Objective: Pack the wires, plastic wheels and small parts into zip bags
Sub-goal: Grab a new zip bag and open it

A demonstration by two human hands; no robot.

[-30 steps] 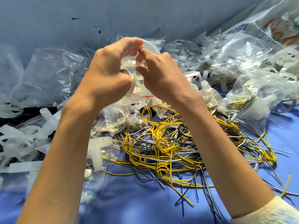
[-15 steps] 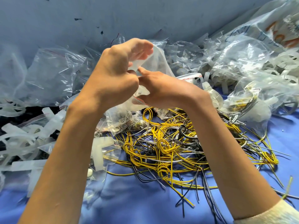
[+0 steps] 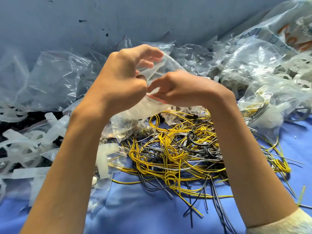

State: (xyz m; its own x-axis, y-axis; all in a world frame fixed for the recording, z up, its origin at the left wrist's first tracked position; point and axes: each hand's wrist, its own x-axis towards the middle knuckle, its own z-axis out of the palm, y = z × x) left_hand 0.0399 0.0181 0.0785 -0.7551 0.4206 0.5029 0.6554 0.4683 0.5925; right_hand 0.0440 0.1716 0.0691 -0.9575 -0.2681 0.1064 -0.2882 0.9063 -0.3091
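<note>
Right hand (image 3: 182,92) dropped to 4 o'clock of the left hand (image 3: 121,78); both pinched the bag (image 3: 162,66), held at 12 o'clock above the wires (image 3: 177,149). Slick plastic might slip, leaving it unsealed

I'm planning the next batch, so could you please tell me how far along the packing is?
Partly done. Several filled bags lie at the back right. In hand: the left hand and right hand grip a clear zip bag near its red strip; its contents are unclear. Remaining: a tangle of yellow and black wires loose on the blue cloth, and white plastic pieces loose on the left.
</note>
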